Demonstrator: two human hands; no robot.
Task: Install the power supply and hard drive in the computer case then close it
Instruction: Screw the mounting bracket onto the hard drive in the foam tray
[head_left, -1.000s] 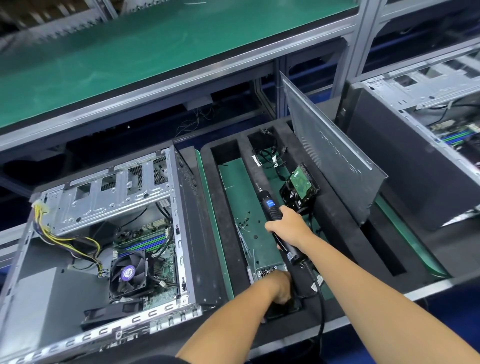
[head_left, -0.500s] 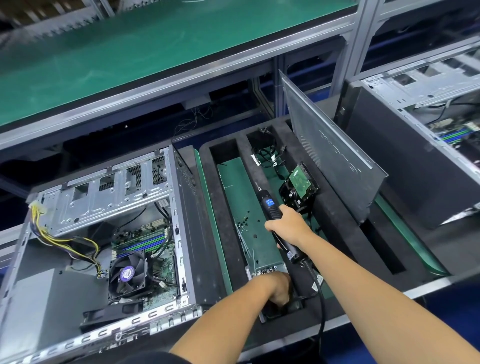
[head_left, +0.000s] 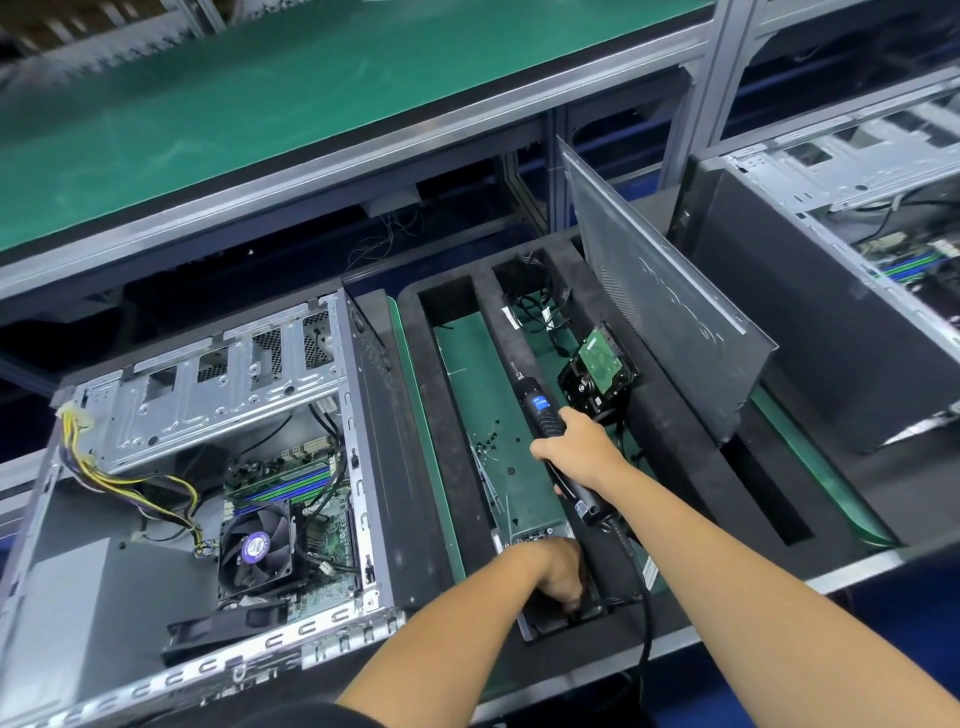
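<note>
Right now the fingers of the right hand (head_left: 574, 447) wrap round the black electric screwdriver (head_left: 550, 431), which lies along a foam ridge of the parts tray (head_left: 691, 467). The left hand (head_left: 558, 571) reaches down into the tray's near slot, fingers curled out of sight; I cannot tell what they hold, perhaps the power supply. The hard drive (head_left: 600, 371) leans in the next slot, just beyond the driver's tip. The open computer case (head_left: 208, 467) waits to the left. Lifting well likely means a firm grip and clearing the driver's cord (head_left: 644, 613) first.
</note>
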